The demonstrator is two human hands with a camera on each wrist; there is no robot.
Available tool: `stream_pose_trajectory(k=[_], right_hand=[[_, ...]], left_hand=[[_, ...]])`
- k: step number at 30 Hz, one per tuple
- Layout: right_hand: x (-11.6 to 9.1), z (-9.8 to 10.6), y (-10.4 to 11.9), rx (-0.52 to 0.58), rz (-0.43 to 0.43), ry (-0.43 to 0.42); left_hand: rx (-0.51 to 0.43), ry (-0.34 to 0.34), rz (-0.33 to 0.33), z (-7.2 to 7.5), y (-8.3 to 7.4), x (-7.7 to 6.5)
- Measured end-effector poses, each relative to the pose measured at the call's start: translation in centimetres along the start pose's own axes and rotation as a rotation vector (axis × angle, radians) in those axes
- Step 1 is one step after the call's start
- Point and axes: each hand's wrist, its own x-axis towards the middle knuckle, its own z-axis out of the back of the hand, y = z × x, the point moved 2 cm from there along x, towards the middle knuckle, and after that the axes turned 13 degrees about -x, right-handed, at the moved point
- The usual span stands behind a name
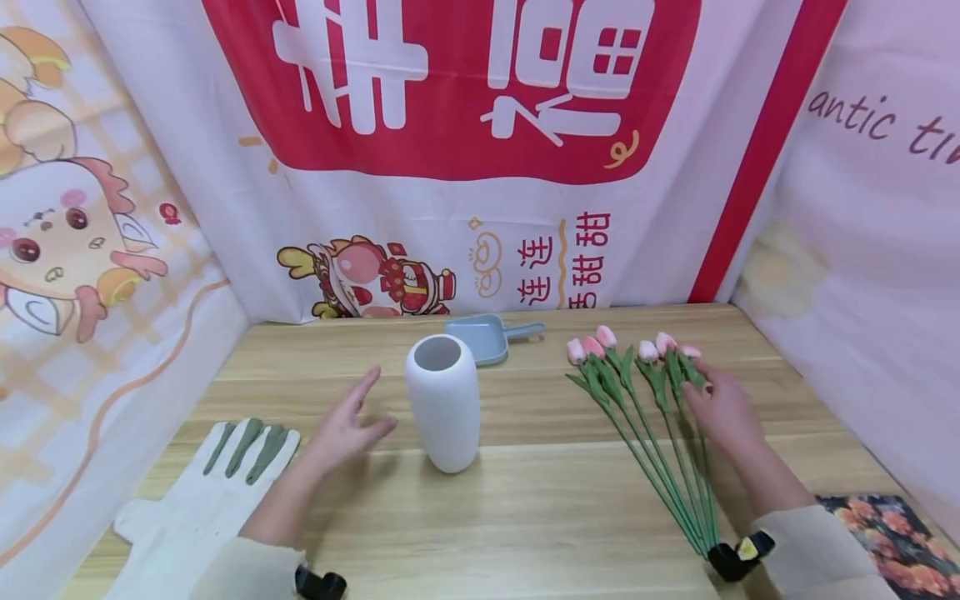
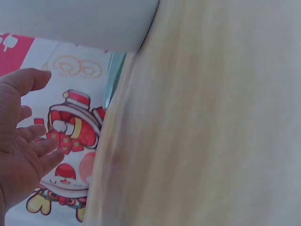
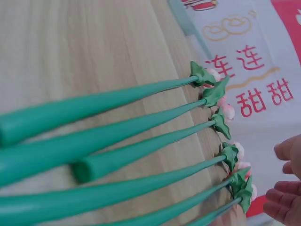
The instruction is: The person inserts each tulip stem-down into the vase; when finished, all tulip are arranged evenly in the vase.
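A tall white vase point(image 1: 444, 408) stands upright on the wooden table, its mouth facing up. My left hand point(image 1: 348, 429) hovers at its left side, fingers spread and holding nothing; the left wrist view shows the same hand point(image 2: 23, 141) with the vase point(image 2: 80, 23) above it. To the right lie several artificial tulips point(image 1: 637, 417) with pink and white heads, their green stems point(image 3: 117, 127) converging toward me. Beside the rightmost heads is my right hand point(image 1: 723, 408), fingertips close to the leaves. In the right wrist view this hand point(image 3: 287, 183) has loosely bent fingers with nothing between them.
Behind the vase lies a blue-grey dustpan point(image 1: 480, 340) with its handle toward the right. A white glove-like item point(image 1: 195, 500) with green strips lies at the left. A flower-printed sheet point(image 1: 896, 542) is at the right front corner. Printed cloths point(image 1: 645, 225) hang around the table.
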Motion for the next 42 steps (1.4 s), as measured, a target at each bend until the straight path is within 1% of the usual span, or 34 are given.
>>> stream_pose_trajectory(k=[2,5,8,10,14,17,21,25,28,30,34,38,40,42], right_hand=[[-0.6,0.0,-0.5,0.044,-0.047,0.017],[-1.5,-0.1,-1.0,0.080,-0.099,0.040],[-2.2,-0.3,-1.3,0.102,-0.146,0.074],[-2.6,-0.5,-1.4,0.107,-0.170,0.088],[-3.5,-1.0,-1.6,0.090,-0.182,0.112],[-3.9,-1.2,-1.8,0.066,-0.174,0.140],[-4.1,-1.3,-2.0,0.051,-0.169,0.160],[-4.1,-1.2,-2.5,0.070,-0.200,0.165],[-4.1,-1.0,-2.8,0.108,-0.244,0.162],[-4.1,-0.7,-2.9,0.150,-0.270,0.155],[-4.0,0.2,-2.8,0.277,-0.319,0.125],[-3.7,0.9,-1.9,0.427,-0.356,0.087],[-3.4,1.2,-1.1,0.522,-0.364,0.076],[-3.1,1.6,-0.1,0.656,-0.366,0.066]], left_hand=[[-0.101,0.036,0.046,-0.8,-0.1,-0.5],[-0.235,0.075,0.078,-2.1,-0.3,-1.0],[-0.336,0.100,0.088,-3.2,-0.5,-1.3],[-0.382,0.105,0.091,-3.8,-0.5,-1.4],[-0.420,0.102,0.095,-5.0,-0.3,-1.6],[-0.408,0.083,0.092,-5.8,0.1,-1.8],[-0.383,0.036,0.080,-6.7,0.6,-1.8],[-0.411,0.003,0.076,-7.5,0.9,-1.6],[-0.431,-0.017,0.082,-7.8,1.0,-1.6],[-0.438,-0.030,0.089,-7.9,1.1,-1.6],[-0.439,-0.048,0.100,-8.1,1.2,-1.7],[-0.444,-0.065,0.112,-8.2,1.3,-1.9],[-0.452,-0.074,0.119,-8.3,1.4,-1.9],[-0.461,-0.074,0.120,-8.3,1.5,-2.0]])
